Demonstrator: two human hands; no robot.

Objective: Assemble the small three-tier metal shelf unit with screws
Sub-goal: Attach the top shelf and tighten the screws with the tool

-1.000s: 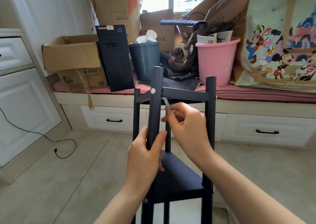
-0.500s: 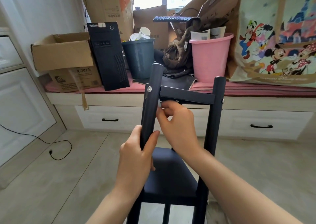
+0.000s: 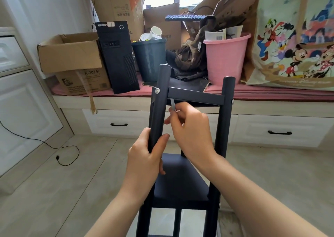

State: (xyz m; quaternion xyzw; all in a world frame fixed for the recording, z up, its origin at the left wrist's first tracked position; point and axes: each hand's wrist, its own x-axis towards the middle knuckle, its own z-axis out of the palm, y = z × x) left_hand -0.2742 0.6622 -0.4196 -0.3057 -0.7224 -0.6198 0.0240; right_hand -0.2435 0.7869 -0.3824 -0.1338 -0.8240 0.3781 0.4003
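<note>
The black metal shelf unit [image 3: 196, 96] stands upright on the floor in front of me, its top crossbar running between two round posts. A silver screw [image 3: 157, 90] shows on the near left post, another screw [image 3: 232, 101] on the right post. My left hand [image 3: 146, 158] grips the left post well below the screw. My right hand [image 3: 189, 130] pinches a small silver hex key [image 3: 173, 105], whose tip points up just under the crossbar beside the left post. A middle shelf panel [image 3: 179, 178] lies below my hands.
Behind the shelf runs a window bench with white drawers [image 3: 117, 122], carrying a cardboard box [image 3: 72, 55], a black computer tower [image 3: 117, 55], a dark bin [image 3: 150, 59], a pink bucket [image 3: 226, 59] and a cartoon-print bag [image 3: 298, 43]. A black cable [image 3: 63, 157] trails on the floor at left.
The view has shifted slightly. My right hand has dropped a little from the crossbar's underside, and the hex key shows again above my fingers. My left hand keeps its hold on the post.
</note>
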